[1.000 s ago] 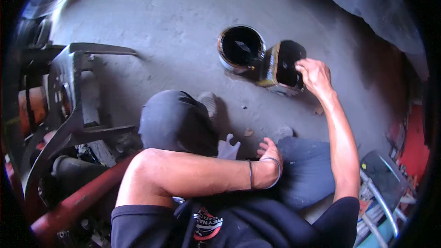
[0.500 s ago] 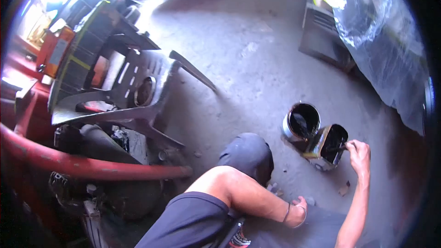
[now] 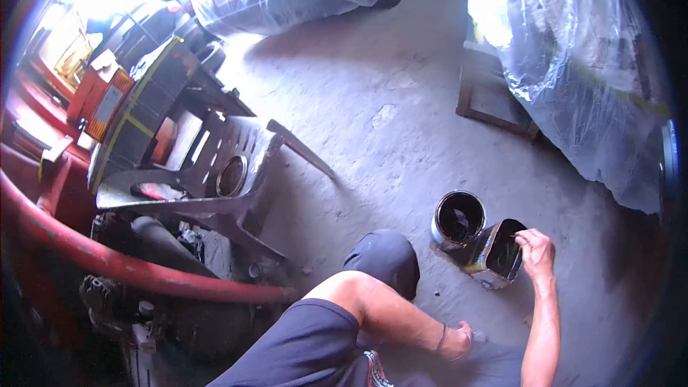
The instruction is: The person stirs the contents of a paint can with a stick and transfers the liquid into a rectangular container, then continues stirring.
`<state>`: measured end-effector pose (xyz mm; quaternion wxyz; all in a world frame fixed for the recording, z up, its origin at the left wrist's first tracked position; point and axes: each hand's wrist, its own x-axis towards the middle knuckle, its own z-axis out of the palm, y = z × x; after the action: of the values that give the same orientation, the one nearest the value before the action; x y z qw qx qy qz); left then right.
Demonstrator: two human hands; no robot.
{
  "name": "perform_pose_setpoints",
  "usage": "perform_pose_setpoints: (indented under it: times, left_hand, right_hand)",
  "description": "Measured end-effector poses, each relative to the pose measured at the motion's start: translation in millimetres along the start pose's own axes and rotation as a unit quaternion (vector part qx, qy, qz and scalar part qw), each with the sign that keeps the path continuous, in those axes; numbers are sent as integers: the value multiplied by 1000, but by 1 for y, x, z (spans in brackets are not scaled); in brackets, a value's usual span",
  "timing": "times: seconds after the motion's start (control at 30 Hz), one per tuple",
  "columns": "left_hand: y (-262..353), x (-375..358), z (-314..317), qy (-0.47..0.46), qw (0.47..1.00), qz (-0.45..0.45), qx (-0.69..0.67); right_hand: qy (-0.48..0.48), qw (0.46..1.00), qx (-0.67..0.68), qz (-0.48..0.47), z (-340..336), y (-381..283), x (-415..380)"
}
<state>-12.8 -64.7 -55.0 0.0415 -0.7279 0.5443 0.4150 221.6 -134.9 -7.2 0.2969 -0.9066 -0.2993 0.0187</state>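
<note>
Two cans side by side on the floor (image 3: 401, 122), right of a bent knee (image 3: 383, 258). Left hand (image 3: 462, 335) low by the leg, wrist banded, fingers too small to read. Round can (image 3: 459, 218) upright, touching tilted square can (image 3: 496, 253). Right hand (image 3: 536, 252) outstretched at the square can's rim, fingers curled, pinching something thin.

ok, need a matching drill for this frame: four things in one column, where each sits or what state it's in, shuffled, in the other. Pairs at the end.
Things:
1. right hand
2. left hand
3. round can
4. plastic-wrapped load

Places or states:
A. open, dark inside, standing on the concrete floor
B. at the mouth of the square tin
C. upper right, beside a wooden pallet
D. down low, a bangle on its wrist

Pairs: 1-B, 2-D, 3-A, 4-C
</note>
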Motion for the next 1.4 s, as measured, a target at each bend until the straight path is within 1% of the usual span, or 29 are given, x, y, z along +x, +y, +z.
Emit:
perform_pose_setpoints:
  times: [0.13, 0.17, 0.23, 0.3, 0.37, 0.43, 0.47, 0.5, 0.53, 0.57, 0.6, 0.63, 0.67, 0.73, 0.77, 0.8, 0.83, 0.9, 0.93, 1.0, 1.03, 1.1, 1.17, 1.23, 1.27, 1.3, 1.37, 1.4]
  left_hand:
    - [-2, 0, 3, 17, 1000, 4, -20]
    - [-1, -4, 3, 23, 1000, 1, -9]
    - [-1, -3, 5, 28, 1000, 1, 2]
    - [-2, -4, 7, 44, 999, -6, -7]
    - [-3, -11, 2, 38, 999, 2, -6]
    - [-6, -19, -1, 34, 999, 12, -8]
    - [-5, -19, 0, 39, 999, -11, 1]
    - [1, -14, 2, 47, 999, -27, 8]
    - [7, 12, 25, 91, 994, -54, 34]
    - [5, -1, 11, 44, 998, -36, 31]
    - [8, 13, 14, 34, 997, -70, 3]
    - [6, -10, -2, 16, 999, -47, 2]
    - [8, -15, -6, -13, 998, -44, 44]
    - [11, -2, -4, -28, 998, -49, 30]
    - [9, -23, -18, -30, 999, -29, 32]
    - [9, -20, -15, -34, 998, -28, 36]
    - [12, -18, -14, -40, 998, -30, 40]
    - [14, -23, -15, -38, 998, -17, 44]
    - [14, -28, -16, -44, 998, -19, 52]
    - [13, -34, -20, -48, 997, -11, 54]
    - [11, -39, -23, -57, 997, -10, 53]
    - [10, -40, -24, -57, 997, -5, 57]
    - [13, -33, -17, -43, 998, -25, 44]
    - [12, -40, -19, -44, 998, -24, 46]
    - [12, -44, -19, -44, 998, -22, 48]
    - [11, -47, -20, -44, 998, -23, 43]
    - [10, -51, -21, -69, 997, -16, 43]
    - [12, -52, -20, -70, 997, -17, 39]
  right_hand:
    - [-98, 995, -15, 14, 16, 13, -11]
    - [-96, 995, -14, 17, 18, 15, -13]
    - [-138, 990, -24, -10, 22, 16, -16]
    - [-150, 988, -29, -4, 19, 14, -17]
    - [-174, 984, -28, 4, 15, 16, -17]
    - [-178, 984, -9, 11, 17, 26, -17]
    - [-183, 983, 7, 19, 16, 30, -20]
    - [-175, 983, 48, 34, 12, 29, -19]
    - [-166, 982, 81, 48, 8, 27, -18]
    - [-176, 981, 61, 45, -1, 22, -13]
    - [-175, 980, 66, 66, -13, 11, -8]
    - [-194, 976, 40, 89, -23, 6, -3]
    - [-148, 984, 64, 80, -28, 2, -3]
    - [-143, 983, 38, 108, -47, -11, 4]
    - [-128, 987, 25, 94, -52, -9, 4]
    - [-120, 988, 12, 100, -56, -11, 5]
    - [-127, 983, 8, 132, -59, -10, 6]
    - [-93, 992, -4, 88, -60, -5, 6]
    - [-94, 991, -8, 94, -59, -6, 6]
    - [-51, 998, -16, 39, -56, -7, 9]
    - [-50, 998, -18, 41, -52, -4, 11]
    - [-25, 999, -39, 7, -39, 6, 12]
    - [-30, 998, -56, 11, -27, 14, 10]
    - [-38, 993, -109, -17, -14, 23, 5]
    - [-63, 989, -129, -18, -8, 28, 2]
    - [-67, 990, -126, -20, -1, 35, -2]
    - [-107, 983, -145, -27, 11, 46, -8]
    - [-118, 983, -143, -13, 15, 44, -11]
